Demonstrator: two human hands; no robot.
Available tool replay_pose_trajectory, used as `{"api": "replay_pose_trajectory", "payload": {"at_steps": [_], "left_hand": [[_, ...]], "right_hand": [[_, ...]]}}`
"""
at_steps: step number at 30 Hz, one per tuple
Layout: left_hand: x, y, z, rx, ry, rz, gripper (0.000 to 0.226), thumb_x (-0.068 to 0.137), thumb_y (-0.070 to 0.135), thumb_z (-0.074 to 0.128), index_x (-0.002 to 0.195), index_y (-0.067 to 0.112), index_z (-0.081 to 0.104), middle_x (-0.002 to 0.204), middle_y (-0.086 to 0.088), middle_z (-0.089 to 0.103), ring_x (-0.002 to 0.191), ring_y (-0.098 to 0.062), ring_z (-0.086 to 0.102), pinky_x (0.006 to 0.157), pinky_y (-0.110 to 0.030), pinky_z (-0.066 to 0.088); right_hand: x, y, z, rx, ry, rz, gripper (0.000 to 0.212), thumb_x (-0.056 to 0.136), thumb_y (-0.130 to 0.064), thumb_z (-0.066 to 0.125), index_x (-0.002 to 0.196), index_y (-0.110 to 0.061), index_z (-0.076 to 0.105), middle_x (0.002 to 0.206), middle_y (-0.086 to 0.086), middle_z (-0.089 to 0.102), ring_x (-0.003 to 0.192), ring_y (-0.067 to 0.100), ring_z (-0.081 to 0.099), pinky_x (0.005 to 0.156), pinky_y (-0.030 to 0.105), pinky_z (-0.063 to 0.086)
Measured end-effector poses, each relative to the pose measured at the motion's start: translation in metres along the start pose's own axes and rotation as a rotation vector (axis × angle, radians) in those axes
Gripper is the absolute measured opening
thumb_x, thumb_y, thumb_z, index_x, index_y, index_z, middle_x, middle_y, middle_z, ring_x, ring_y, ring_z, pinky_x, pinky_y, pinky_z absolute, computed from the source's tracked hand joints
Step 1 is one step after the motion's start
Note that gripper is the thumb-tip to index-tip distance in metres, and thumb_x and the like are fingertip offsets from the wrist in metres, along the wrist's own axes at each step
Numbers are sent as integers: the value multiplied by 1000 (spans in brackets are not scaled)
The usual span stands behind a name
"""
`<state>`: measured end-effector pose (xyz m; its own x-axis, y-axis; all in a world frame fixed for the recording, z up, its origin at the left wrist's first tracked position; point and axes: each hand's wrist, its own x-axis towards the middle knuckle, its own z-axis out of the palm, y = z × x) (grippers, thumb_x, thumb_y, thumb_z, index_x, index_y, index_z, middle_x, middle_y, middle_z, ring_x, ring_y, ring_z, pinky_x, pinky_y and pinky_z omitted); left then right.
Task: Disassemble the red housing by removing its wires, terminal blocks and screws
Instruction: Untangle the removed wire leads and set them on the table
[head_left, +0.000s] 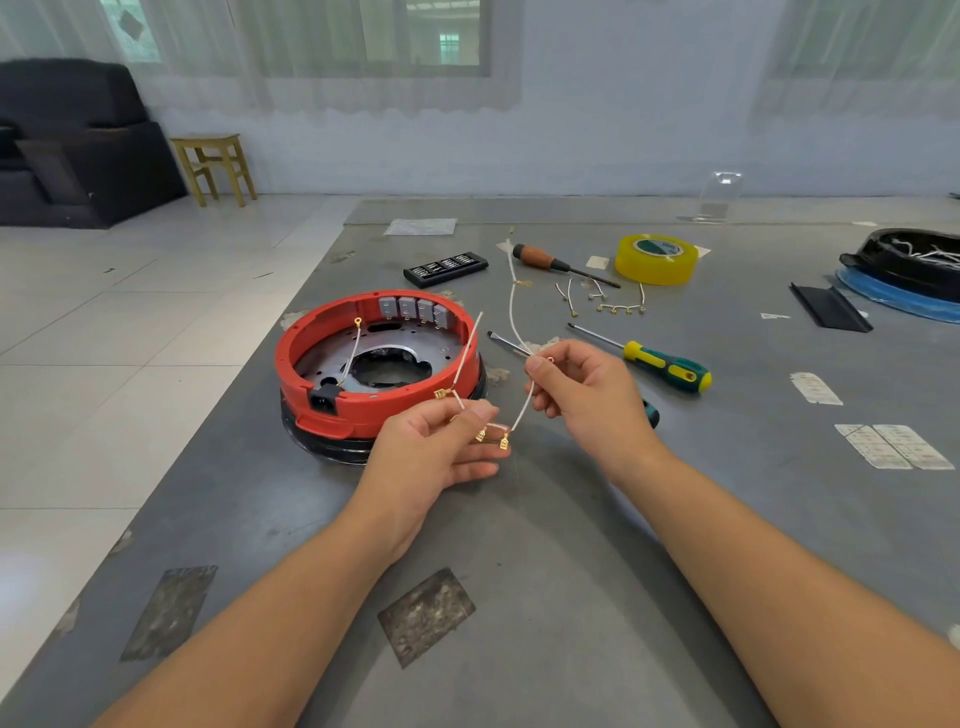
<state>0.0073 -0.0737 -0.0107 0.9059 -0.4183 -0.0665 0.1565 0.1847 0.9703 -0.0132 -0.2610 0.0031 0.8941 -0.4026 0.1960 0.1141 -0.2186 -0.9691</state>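
The round red housing (332, 405) sits on the grey table, left of my hands. Several grey terminal blocks (413, 310) line its far inner wall. One white wire with a ring lug (352, 353) still runs from the black socket (323, 401) up inside it. My left hand (441, 447) pinches a bunch of white wires with brass spade connectors (491, 435) in front of the housing. My right hand (582, 395) pinches one white wire (525, 410) by its ring end, a short way to the right.
Loose short wires (602, 301) lie beyond my hands. A brown-handled screwdriver (545, 260), a green-yellow screwdriver (660, 366), a second screwdriver (506, 344) partly under my right hand, a black bit case (445, 269) and yellow tape (655, 259) lie around. A black tray (909, 260) stands far right.
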Motion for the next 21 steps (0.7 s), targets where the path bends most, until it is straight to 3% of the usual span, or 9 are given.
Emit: {"api": "replay_pose_trajectory", "payload": {"at_steps": [8, 13, 17, 21], "left_hand": [[3, -2, -3, -116, 112, 34, 21, 102, 22, 66, 100, 3, 77, 97, -19, 80, 89, -30, 80, 74, -34, 66], [1, -1, 0, -171, 89, 49, 21, 99, 27, 69, 101, 10, 82, 100, -18, 80, 94, -30, 79, 76, -32, 65], [1, 4, 2, -144, 104, 93, 31, 87, 37, 73, 102, 12, 84, 101, -11, 80, 84, -20, 75, 72, -26, 62], [7, 7, 13, -125, 92, 92, 23, 92, 35, 72, 101, 19, 85, 88, -5, 72, 69, -10, 63, 66, -22, 58]], "right_hand": [[1, 3, -5, -14, -13, -1, 7, 98, -16, 68, 96, -10, 72, 70, -2, 70, 62, 9, 63, 59, 21, 53], [-5, -1, 3, 467, -83, 171, 24, 95, -24, 71, 112, -6, 67, 85, 9, 72, 71, 14, 67, 66, 23, 57], [-17, 3, 10, 316, -227, 122, 8, 93, -16, 73, 96, -10, 70, 83, 5, 72, 74, 14, 66, 70, 26, 56], [-19, -3, 11, 311, -212, 88, 3, 96, -7, 68, 94, -6, 70, 83, 10, 72, 70, 15, 66, 66, 26, 56]]}}
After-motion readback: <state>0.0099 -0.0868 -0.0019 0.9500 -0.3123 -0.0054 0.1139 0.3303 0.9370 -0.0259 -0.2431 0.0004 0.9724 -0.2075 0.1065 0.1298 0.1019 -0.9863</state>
